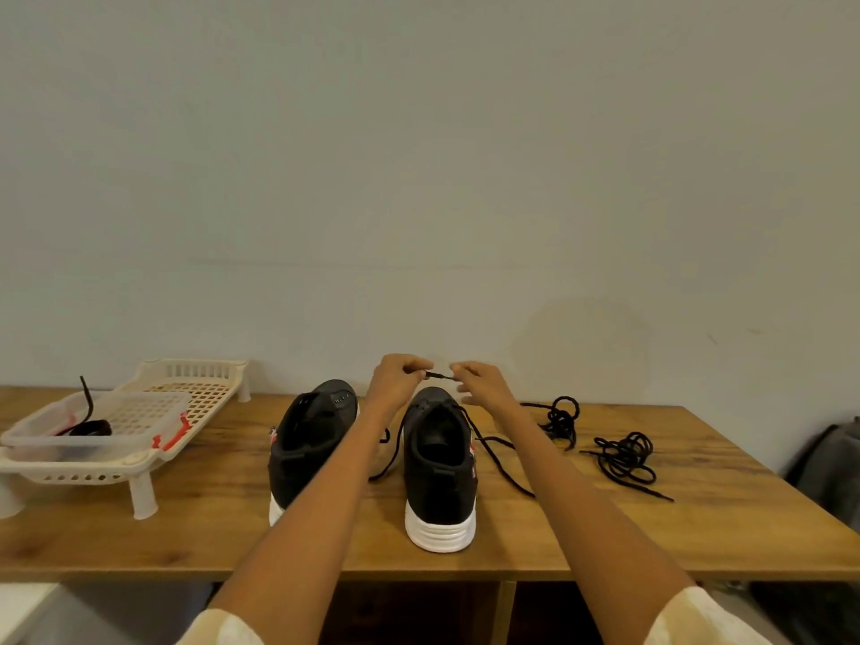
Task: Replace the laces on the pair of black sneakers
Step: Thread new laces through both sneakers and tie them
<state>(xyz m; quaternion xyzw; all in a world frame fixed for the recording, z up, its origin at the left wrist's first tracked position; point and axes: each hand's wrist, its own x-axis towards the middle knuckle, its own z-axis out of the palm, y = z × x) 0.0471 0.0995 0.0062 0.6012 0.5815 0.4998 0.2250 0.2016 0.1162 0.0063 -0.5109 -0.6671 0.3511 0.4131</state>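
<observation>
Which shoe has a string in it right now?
The right sneaker, under both hands. A black lace runs through its front and trails onto the table. The left sneaker shows bare eyelets, no lace.

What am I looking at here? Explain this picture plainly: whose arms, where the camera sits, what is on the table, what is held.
There is no machine; a person wears one camera on the head, looking down at their own arms. The left hand and right hand together pinch the tip of a black shoelace above the right black white-soled sneaker. The left black sneaker stands beside it on the brown wooden table. Two loose black lace bundles lie to the right. At left sits a cream plastic rack carrying a clear plastic box.
</observation>
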